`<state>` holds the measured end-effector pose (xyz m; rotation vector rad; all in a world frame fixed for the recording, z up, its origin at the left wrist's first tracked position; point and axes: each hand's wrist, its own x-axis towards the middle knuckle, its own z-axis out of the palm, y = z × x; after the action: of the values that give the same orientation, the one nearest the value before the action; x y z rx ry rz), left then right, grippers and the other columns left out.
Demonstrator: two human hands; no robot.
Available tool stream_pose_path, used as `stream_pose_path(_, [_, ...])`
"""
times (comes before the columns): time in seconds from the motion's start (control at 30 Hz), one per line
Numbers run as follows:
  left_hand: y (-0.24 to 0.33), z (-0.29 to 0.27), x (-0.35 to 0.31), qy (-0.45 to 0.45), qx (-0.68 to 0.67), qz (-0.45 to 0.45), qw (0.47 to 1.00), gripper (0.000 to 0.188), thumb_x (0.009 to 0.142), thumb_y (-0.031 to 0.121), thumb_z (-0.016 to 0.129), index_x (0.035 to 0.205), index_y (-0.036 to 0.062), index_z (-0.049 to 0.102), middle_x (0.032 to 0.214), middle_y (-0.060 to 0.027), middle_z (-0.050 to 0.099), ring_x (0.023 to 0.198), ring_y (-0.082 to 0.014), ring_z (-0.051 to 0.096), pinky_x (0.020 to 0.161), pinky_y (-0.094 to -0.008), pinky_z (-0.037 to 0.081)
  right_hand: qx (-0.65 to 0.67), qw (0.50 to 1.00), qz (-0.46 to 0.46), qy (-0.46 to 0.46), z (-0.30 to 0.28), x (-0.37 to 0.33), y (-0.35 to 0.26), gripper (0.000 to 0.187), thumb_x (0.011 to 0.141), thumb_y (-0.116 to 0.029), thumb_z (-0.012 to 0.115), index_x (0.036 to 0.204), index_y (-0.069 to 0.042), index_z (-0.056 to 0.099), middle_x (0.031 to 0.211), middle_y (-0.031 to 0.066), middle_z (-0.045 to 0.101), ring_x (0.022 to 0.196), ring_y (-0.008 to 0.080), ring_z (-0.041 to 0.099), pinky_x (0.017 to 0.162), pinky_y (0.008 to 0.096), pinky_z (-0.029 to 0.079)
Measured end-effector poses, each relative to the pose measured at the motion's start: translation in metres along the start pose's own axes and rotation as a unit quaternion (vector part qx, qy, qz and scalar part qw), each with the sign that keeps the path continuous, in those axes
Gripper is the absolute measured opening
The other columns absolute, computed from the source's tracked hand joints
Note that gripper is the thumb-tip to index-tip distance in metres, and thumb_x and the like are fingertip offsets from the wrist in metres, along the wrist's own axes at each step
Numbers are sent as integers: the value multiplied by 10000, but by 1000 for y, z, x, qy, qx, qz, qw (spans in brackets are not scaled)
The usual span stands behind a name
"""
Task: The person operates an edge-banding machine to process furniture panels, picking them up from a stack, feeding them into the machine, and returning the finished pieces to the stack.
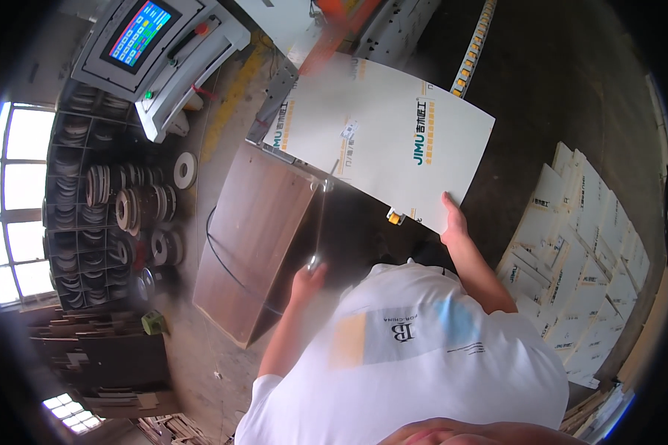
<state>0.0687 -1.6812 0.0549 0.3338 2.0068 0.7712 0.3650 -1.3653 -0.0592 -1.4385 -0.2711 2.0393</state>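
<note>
Loads of edge-banding rolls (pixel 142 209) sit far left, then a wood-grain box (pixel 249 222), left hand (pixel 308 282) curled at some shiny metal bit (pixel 314 262) (can't tell if gripping), then a printed white panel (pixel 386 148) by the machine (pixel 397 44), right hand (pixel 455 222) grasping its near corner.

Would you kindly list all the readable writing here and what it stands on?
I won't copy wording, only place it.
White panel: green, orange and dark print, legible.
White shirt: dark lettering, upside down.
Screen: text too small to read.
Stacked panels: repeated print, mostly too small.
</note>
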Motion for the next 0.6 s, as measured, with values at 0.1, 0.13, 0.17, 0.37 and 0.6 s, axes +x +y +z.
stream_pose_path(0.1, [6,10,-8,23,51,0,998,314,1006,288,642,772,106,538,590,44,511,512,-55,463,472,-247,345,3,1000,-24,2,7,26,-30,642,941,-409,692,1418,-17,519,1409,105,573,1299,273,528,1092,411,405])
stream_pose_path(0.13, [4,12,-9,30,73,11,997,317,1004,284,645,767,105,536,590,45,513,516,-53,466,476,-245,347,1,999,-35,6,10,33,-44,651,933,-418,701,1415,-18,525,1405,102,577,1295,274,531,1091,407,406])
stream_pose_path(0.17, [13,16,-10,24,88,15,996,313,1002,275,647,765,99,544,592,47,516,523,-50,469,482,-244,352,10,999,-34,14,13,34,-60,668,914,-427,723,1400,-9,536,1392,102,588,1297,271,530,1083,402,413])
stream_pose_path(0.37, [26,37,-28,3,34,15,999,277,976,226,670,769,77,561,578,48,501,504,-50,454,452,-254,333,57,997,-33,33,31,74,-106,595,910,-401,734,1297,31,600,1301,131,633,1177,255,598,1047,400,449])
stream_pose_path(0.6, [77,58,12,-66,366,58,927,426,907,426,634,964,14,727,878,-224,709,803,-371,682,753,-445,512,35,995,-94,-4,-14,106,-138,469,951,-406,676,1261,-60,606,1247,96,649,1148,221,614,927,389,524])
